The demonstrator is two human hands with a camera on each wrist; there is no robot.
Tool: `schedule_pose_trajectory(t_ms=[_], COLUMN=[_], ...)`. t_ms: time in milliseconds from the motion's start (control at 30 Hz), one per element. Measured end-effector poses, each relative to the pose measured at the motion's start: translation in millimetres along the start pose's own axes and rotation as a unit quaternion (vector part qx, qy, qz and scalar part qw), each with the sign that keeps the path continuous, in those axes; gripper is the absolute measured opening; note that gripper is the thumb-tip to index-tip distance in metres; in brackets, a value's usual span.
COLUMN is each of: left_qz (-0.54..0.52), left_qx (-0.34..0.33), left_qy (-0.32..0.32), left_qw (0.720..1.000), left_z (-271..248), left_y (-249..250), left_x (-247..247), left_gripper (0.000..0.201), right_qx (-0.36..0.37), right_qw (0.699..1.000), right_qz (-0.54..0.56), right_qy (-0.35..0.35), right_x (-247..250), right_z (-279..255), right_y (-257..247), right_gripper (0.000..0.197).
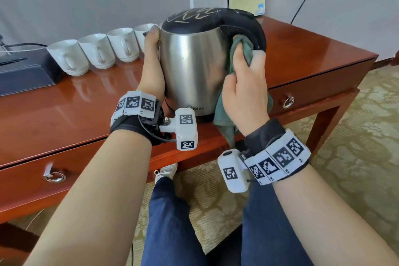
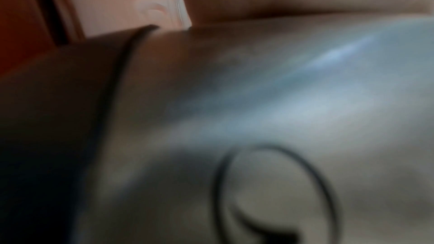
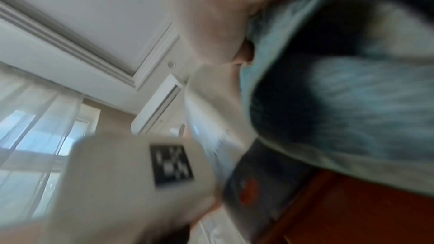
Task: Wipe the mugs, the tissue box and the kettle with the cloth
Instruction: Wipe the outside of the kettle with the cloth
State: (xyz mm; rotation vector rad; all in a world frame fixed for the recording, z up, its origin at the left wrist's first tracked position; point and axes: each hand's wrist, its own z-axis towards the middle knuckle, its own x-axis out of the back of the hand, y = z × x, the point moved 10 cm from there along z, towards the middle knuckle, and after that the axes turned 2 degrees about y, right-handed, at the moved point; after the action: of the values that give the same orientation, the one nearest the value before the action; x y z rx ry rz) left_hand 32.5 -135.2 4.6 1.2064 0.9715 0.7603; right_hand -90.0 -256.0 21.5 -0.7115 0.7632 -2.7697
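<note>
Right hand (image 1: 244, 95) nearest, fingers curled round the bunched green cloth (image 1: 239, 54), pressing it into the gap between the brushed-steel kettle with black lid (image 1: 192, 67) and its black loop handle (image 1: 254, 34); loose cloth tail hangs off the desk's front edge

Left hand (image 1: 152, 65) flat against the kettle's left wall, fingers straight, thumb up at the lid rim, bracing and not gripping

Kettle stands upright near the front edge of the glossy red-brown wooden desk (image 1: 313, 54), middle of its width, long axis vertical. Handle faces right, so it lies straight ahead of the right fingers; right hand is the one placed for the handle and back wall, my read

Far left along the back edge: row of four white ceramic mugs (image 1: 97, 51), then the dark tissue box (image 1: 23, 73) at the left corner, well apart from both hands

Views: only the head view gives the layout. Left wrist shows blurred steel wall (image 2: 281, 99) and palm, nothing else. Right wrist shows blurred cloth (image 3: 352, 99) in the palm plus ceiling; kettle not readable there
</note>
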Motion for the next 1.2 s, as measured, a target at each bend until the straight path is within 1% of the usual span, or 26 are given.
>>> schedule_pose_trajectory(t_ms=[133,267,333,433,500,567,667,733,767,800,867,933,967,1033,1100,1133,1200], left_qz=[-0.008,-0.006,-0.012,-0.017,-0.021,-0.021,-0.025,-0.016,-0.012,-0.011,-0.015,-0.015,-0.013,-0.011,-0.013,-0.015,-0.016], left_qx=[-0.006,-0.019,-0.026,-0.036,-0.036,-0.031,-0.028,-0.028,-0.026,-0.023,-0.023,-0.025,-0.025,-0.022,-0.022,-0.019,-0.008], left_qy=[-0.007,0.007,0.013,0.015,0.009,0.011,0.008,0.012,0.013,0.012,0.006,0.005,0.006,0.008,0.006,0.003,0.003], left_qw=[1.0,1.0,1.0,0.999,0.999,0.999,0.999,0.999,1.0,1.0,1.0,1.0,1.0,1.0,1.0,1.0,1.0], left_z=[-3.1,1.5,2.5,3.9,4.7,2.2,0.1,-1.5,-2.3,-3.7,-6.0,-6.5,-6.7,-7.6,-7.8,-8.0,-7.7], left_y=[4.4,4.6,5.9,7.0,6.5,5.6,4.9,5.4,5.1,5.7,7.4,8.8,9.0,8.9,9.7,9.6,8.5], left_x=[-2.6,0.8,1.5,1.2,-1.0,-1.7,-1.8,-1.4,-1.7,-2.9,-4.8,-4.4,-3.7,-2.9,-3.4,-3.6,-3.5], left_gripper=[0.065,0.063,0.062,0.061,0.06,0.06,0.064,0.062,0.061,0.061,0.062,0.063,0.062,0.061,0.061,0.061,0.061], right_qx=[-0.009,0.006,0.011,-0.023,-0.039,-0.052,-0.028,-0.03,-0.03,-0.023,0.035,0.108,0.125,0.139,0.146,0.147,0.128], right_qw=[0.999,0.998,0.995,0.99,0.989,0.985,0.983,0.977,0.976,0.981,0.991,0.987,0.983,0.98,0.982,0.985,0.992], right_qz=[-0.029,-0.058,-0.083,-0.101,-0.099,-0.122,-0.154,-0.154,-0.142,-0.119,-0.079,-0.099,-0.117,-0.138,-0.121,-0.093,-0.009], right_qy=[-0.039,-0.034,-0.044,-0.096,-0.105,-0.109,-0.1,-0.144,-0.16,-0.154,-0.099,-0.067,-0.061,-0.032,-0.001,0.006,0.019], right_x=[0.8,-0.3,-7.0,-20.9,-23.8,-24.8,-15.5,-15.2,-13.6,-6.9,16.7,32.0,36.2,48.4,57.9,60.0,62.7], right_z=[14.6,11.3,3.1,-17.6,-25.9,-29.4,-30.4,-35.0,-38.0,-38.3,-32.1,-22.9,-15.3,2.6,15.6,20.3,29.4], right_y=[-3.2,-8.9,-5.7,11.5,17.6,22.5,13.1,13.0,14.9,14.0,2.1,-4.9,-3.9,0.1,6.1,10.2,23.4], right_gripper=[0.049,0.051,0.054,0.057,0.057,0.053,0.04,0.028,0.025,0.028,0.036,0.04,0.042,0.043,0.041,0.04,0.039])
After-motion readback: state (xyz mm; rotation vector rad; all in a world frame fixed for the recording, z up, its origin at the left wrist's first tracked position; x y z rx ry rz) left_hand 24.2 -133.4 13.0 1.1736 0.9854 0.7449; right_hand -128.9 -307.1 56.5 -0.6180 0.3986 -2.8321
